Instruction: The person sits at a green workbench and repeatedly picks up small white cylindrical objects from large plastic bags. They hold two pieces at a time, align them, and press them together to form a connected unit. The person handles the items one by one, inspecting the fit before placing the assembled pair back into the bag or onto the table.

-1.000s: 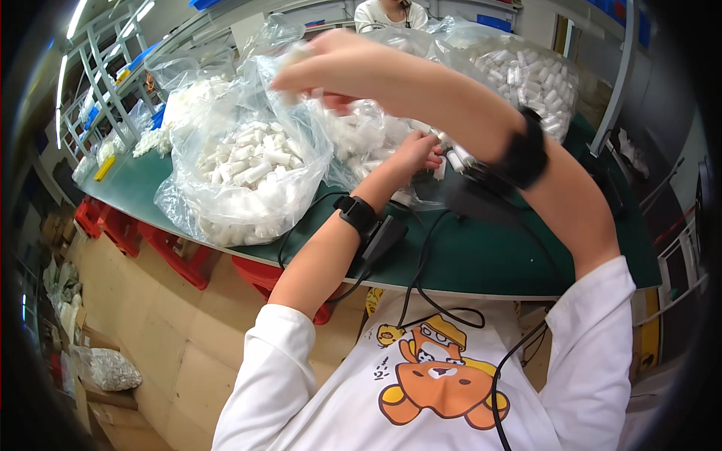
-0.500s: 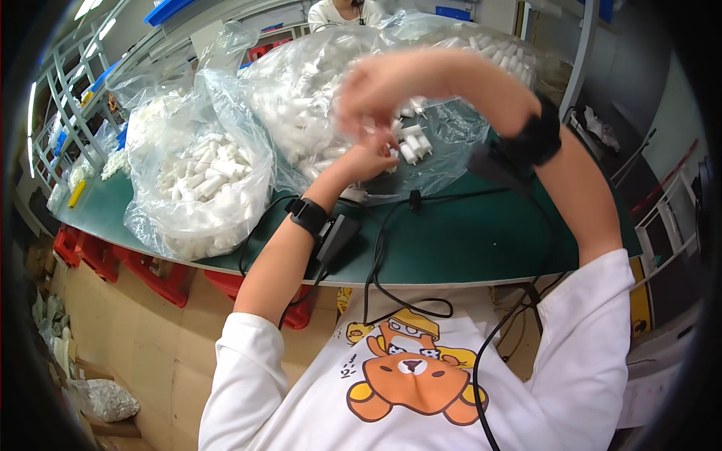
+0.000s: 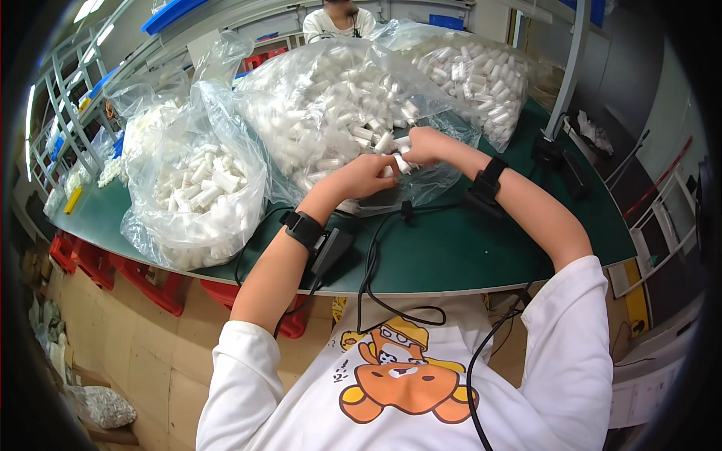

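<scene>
Head view, noted near to far. White shirt [image 3: 421,406] nearest, below the table [image 3: 451,259]; black cable [image 3: 367,263] crosses the table's near edge about midway along. Red stools [image 3: 150,284] under that edge, to the left.

Inward from the near edge, hands close together at mid-table. Left hand [image 3: 365,177]: fingers curled, tips apparently pinching a white part [image 3: 403,164]. Right hand [image 3: 426,145]: fingers folded down against the far side of the same part; whether they grip it cannot be told, undersides hidden. Black straps [image 3: 303,228] on both wrists.

Left bag [image 3: 139,225], clear film, mouth open, sits at the near edge toward the table's left end, filled with white parts. Middle bag [image 3: 289,86], just beyond the hands, lies spread with a large heap; loose parts [image 3: 383,141] lie at its opening beside the fingers. Right bag [image 3: 489,113] stands near the far right corner, also well filled. Yellow strip [image 3: 73,200] at the left end.

Progress, judged: one part in hand, not yet set down; plenty left in the middle bag. Finished and unfinished parts cannot be told apart, so no tally.

Co-worker [image 3: 337,24] beyond the far edge.
</scene>
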Tool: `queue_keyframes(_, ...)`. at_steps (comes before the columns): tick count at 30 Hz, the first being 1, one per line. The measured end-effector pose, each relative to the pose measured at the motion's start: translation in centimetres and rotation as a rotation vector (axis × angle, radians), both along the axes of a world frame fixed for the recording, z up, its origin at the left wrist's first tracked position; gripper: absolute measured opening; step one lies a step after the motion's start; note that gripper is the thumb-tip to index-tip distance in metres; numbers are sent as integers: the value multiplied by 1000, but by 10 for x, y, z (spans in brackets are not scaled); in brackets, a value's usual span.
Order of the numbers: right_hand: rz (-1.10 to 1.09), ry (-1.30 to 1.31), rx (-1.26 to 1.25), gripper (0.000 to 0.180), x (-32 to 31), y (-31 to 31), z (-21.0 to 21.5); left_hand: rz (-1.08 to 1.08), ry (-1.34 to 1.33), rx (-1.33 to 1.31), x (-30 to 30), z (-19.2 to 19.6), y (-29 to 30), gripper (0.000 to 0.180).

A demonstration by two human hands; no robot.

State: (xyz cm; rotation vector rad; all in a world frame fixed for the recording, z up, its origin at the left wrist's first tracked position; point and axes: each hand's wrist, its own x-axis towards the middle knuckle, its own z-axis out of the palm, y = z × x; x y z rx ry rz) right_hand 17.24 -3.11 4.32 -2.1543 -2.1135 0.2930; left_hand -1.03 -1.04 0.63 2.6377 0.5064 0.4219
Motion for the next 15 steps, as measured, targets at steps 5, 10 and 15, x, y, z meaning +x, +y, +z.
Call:
queue_keyframes(5, 32, -155, 302, 38, 16, -16, -8, 110, -70, -13, 1, 5, 0, 20)
queue_keyframes(10, -56, 774, 25, 22, 37, -42, -13, 203, -124, -337, 3, 11, -1, 19)
queue_keyframes(15, -59, 1609, -123, 16, 39, -54, -31, 143, -354, -727, 6, 4, -1, 25)
